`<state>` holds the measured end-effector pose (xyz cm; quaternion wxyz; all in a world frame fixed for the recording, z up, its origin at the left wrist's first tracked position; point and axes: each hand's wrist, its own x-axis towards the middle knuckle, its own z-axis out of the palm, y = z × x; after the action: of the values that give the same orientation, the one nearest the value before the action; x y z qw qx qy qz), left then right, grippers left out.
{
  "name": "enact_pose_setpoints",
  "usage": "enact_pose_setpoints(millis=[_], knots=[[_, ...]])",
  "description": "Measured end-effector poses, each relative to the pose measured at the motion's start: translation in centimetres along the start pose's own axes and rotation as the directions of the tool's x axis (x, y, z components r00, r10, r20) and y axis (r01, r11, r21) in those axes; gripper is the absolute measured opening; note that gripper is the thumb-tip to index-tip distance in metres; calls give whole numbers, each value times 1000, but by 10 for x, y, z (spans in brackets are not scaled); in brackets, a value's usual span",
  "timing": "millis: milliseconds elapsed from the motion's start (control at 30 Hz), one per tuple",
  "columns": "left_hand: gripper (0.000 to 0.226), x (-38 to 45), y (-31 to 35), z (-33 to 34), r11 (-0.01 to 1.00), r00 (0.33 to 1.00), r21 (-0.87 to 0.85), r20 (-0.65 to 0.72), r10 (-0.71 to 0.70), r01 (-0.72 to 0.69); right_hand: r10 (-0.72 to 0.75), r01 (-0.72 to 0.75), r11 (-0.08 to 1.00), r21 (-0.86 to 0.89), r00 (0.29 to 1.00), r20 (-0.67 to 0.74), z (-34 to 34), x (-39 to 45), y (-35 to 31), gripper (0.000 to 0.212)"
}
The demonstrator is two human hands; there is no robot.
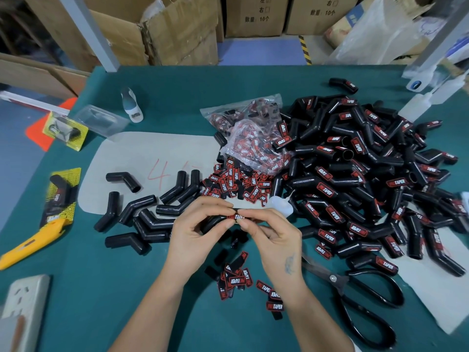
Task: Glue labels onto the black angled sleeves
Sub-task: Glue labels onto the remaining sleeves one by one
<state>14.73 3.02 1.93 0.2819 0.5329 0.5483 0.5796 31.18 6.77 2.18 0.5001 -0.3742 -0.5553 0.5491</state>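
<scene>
I see both hands at the table's middle: the left hand grips one black sleeve, the right hand pinches a label onto it. The big labelled pile seems done; few bare sleeves remain, I judge.

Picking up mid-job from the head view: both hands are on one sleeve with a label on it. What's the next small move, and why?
Probably press the label flat. Both hands, left hand and right hand, pinch it on the sleeve, so it looks placed. Then add it to the labelled pile.
</scene>
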Motion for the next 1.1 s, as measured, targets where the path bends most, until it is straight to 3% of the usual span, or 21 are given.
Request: enact_pose_setpoints(millis=[333, 833, 1100], knots=[[12, 1, 0, -2, 998, 998, -30, 13, -57, 58, 105, -106, 991, 86, 994, 16, -1, 1, -6, 14], [15, 0, 1, -2, 998, 998, -14, 11, -62, 62, 98, -98, 994, 39, 995, 3, -2, 0, -3, 21], [13, 0, 0, -1, 999, 999, -23, 18, -46, 47, 78, -78, 997, 22, 997, -13, -1, -1, -4, 15]])
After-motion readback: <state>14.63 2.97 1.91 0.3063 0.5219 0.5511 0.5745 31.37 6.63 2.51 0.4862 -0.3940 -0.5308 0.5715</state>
